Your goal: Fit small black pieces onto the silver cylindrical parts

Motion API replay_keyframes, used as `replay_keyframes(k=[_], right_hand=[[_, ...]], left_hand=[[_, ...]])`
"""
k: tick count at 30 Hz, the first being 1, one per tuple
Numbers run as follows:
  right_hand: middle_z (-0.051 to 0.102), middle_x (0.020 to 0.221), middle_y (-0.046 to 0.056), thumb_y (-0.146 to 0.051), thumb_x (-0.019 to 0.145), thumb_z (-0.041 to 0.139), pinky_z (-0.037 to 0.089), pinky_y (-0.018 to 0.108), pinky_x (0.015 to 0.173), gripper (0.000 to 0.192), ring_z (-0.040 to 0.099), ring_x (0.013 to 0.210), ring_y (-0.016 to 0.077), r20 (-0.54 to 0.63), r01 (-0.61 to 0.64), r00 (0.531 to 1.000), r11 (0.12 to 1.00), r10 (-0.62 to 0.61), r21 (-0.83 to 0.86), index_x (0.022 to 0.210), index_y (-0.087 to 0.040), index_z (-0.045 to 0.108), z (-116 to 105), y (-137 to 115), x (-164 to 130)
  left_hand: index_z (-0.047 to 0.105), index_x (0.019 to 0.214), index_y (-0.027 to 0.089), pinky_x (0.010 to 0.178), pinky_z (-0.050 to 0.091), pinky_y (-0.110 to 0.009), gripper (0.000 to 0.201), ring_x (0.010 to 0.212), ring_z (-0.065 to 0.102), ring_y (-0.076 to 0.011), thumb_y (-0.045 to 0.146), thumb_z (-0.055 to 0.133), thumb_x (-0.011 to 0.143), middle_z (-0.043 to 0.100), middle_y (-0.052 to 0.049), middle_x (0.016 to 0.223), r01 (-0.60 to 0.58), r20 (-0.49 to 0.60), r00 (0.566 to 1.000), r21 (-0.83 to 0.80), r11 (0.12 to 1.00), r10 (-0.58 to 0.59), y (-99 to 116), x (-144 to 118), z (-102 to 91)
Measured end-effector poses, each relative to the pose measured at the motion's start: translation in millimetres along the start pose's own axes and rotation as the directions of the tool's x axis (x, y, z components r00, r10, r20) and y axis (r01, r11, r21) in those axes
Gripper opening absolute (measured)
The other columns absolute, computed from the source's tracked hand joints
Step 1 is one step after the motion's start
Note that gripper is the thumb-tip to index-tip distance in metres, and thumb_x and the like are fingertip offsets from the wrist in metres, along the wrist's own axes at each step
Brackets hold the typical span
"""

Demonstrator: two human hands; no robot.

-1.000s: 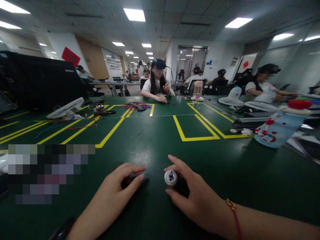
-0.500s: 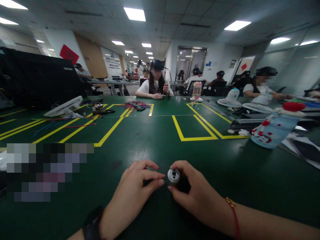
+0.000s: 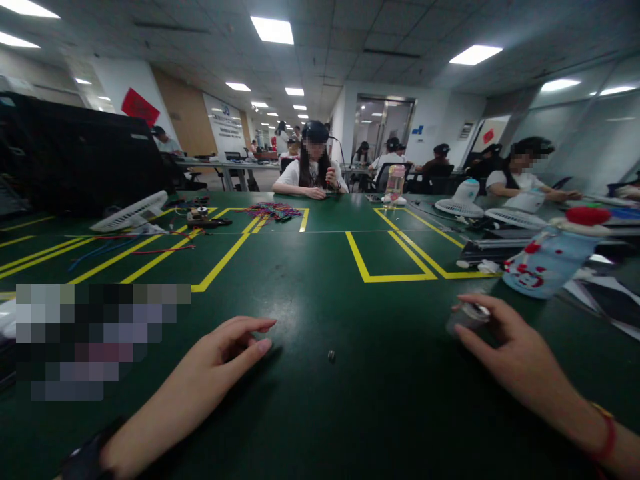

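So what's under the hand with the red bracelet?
The right hand cups a small silvery round part at its fingertips, blurred. The green table lies beneath. Whatever is under the palm is covered.

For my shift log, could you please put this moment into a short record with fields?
Surface: green table with yellow tape lines
Right hand: gripping small silver motor, blurred
Left hand: resting on table, holding nothing visible
Between hands: tiny loose part
Near right hand: blue bottle lying on its side
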State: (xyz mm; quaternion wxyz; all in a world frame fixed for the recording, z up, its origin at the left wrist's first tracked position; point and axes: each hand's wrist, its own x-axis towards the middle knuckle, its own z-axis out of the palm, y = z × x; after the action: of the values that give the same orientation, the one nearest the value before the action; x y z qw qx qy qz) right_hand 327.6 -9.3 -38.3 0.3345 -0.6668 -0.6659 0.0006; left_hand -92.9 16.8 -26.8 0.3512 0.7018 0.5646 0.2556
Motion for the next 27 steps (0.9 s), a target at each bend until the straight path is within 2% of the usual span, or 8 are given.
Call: replay_keyframes(k=[4, 7, 10, 13, 16, 19, 23, 27], right_hand=[[0.061, 0.104, 0.012, -0.052, 0.078, 0.057, 0.048, 0.031, 0.063, 0.051, 0.063, 0.081, 0.0209, -0.018, -0.254, 0.966, 0.935, 0.258, -0.248, 0.119, -0.022, 0.052, -42.6, 73.4, 1.0], [0.055, 0.115, 0.020, -0.055, 0.076, 0.058, 0.046, 0.040, 0.081, 0.063, 0.057, 0.103, 0.0306, -0.112, -0.185, 0.982, 0.893, 0.152, -0.409, 0.122, -0.014, 0.050, -49.7, 78.1, 0.5], [0.046, 0.129, 0.019, -0.053, 0.076, 0.060, 0.030, 0.049, 0.103, 0.066, 0.039, 0.124, 0.0346, -0.195, 0.111, 0.955, 0.881, -0.222, -0.460, 0.127, -0.014, 0.046, -28.1, 27.6, -0.1], [0.049, 0.126, 0.006, -0.040, 0.085, 0.054, 0.038, 0.041, 0.098, 0.040, 0.045, 0.117, 0.0213, 0.109, 0.449, 0.892, 0.884, -0.438, -0.129, 0.123, -0.026, 0.051, 10.7, -53.8, -1.3], [0.054, 0.118, 0.003, -0.032, 0.089, 0.052, 0.042, 0.033, 0.091, 0.032, 0.048, 0.107, 0.0156, 0.335, 0.466, 0.796, 0.863, -0.505, 0.194, 0.120, -0.028, 0.055, 50.0, -120.1, -0.9], [0.060, 0.100, 0.002, -0.026, 0.091, 0.047, 0.042, 0.032, 0.086, 0.019, 0.050, 0.096, 0.0142, 0.395, 0.459, 0.728, 0.827, -0.560, 0.325, 0.096, -0.022, 0.065, 73.4, -143.0, 2.9], [0.059, 0.093, 0.003, -0.022, 0.092, 0.042, 0.045, 0.027, 0.079, 0.020, 0.053, 0.087, 0.0115, 0.379, 0.326, 0.809, 0.879, -0.450, 0.348, 0.091, -0.017, 0.061, 60.8, -120.1, 11.8], [0.060, 0.094, 0.004, -0.035, 0.092, 0.042, 0.045, 0.026, 0.072, 0.025, 0.056, 0.084, 0.0125, 0.205, 0.243, 0.939, 0.953, -0.278, 0.180, 0.093, -0.020, 0.062, 7.6, -70.8, 21.5]], left_hand=[[0.059, 0.118, 0.030, 0.077, 0.049, -0.036, 0.042, 0.097, 0.061, -0.0253, 0.054, 0.052, 0.085, 0.066, -0.003, 0.105, 0.091, 0.010, 0.996, -0.078, 0.993, -0.090, -10.0, 3.2, -3.0], [0.061, 0.115, 0.028, 0.076, 0.048, -0.035, 0.040, 0.095, 0.062, -0.0248, 0.053, 0.053, 0.085, 0.067, -0.003, 0.103, 0.072, 0.023, 0.997, -0.093, 0.993, -0.070, -8.9, 6.5, 3.5], [0.062, 0.113, 0.026, 0.078, 0.048, -0.036, 0.040, 0.092, 0.063, -0.0243, 0.052, 0.054, 0.085, 0.068, -0.003, 0.099, 0.033, 0.005, 0.999, -0.065, 0.997, -0.033, -5.2, 6.1, 8.1], [0.062, 0.113, 0.025, 0.077, 0.048, -0.036, 0.039, 0.090, 0.063, -0.0242, 0.051, 0.052, 0.086, 0.068, -0.004, 0.098, 0.035, -0.014, 0.999, -0.033, 0.999, -0.035, -1.3, 3.5, 8.4], [0.064, 0.110, 0.024, 0.076, 0.047, -0.035, 0.037, 0.090, 0.063, -0.0242, 0.050, 0.052, 0.086, 0.069, -0.004, 0.097, 0.026, -0.042, 0.999, -0.012, 1.000, -0.026, 1.0, 1.6, 6.7], [0.065, 0.108, 0.025, 0.077, 0.047, -0.034, 0.035, 0.089, 0.063, -0.0237, 0.049, 0.052, 0.086, 0.069, -0.003, 0.095, 0.009, -0.052, 0.999, -0.001, 1.000, -0.010, 2.3, 0.3, 4.7], [0.064, 0.109, 0.025, 0.078, 0.047, -0.035, 0.035, 0.089, 0.063, -0.0236, 0.049, 0.050, 0.087, 0.068, -0.003, 0.095, 0.019, -0.017, 1.000, -0.003, 1.000, -0.019, 3.2, -0.8, 3.1], [0.063, 0.110, 0.025, 0.077, 0.047, -0.036, 0.036, 0.089, 0.062, -0.0239, 0.050, 0.050, 0.087, 0.067, -0.004, 0.097, 0.011, 0.000, 1.000, 0.012, 1.000, -0.011, 1.5, 1.2, 6.0]])
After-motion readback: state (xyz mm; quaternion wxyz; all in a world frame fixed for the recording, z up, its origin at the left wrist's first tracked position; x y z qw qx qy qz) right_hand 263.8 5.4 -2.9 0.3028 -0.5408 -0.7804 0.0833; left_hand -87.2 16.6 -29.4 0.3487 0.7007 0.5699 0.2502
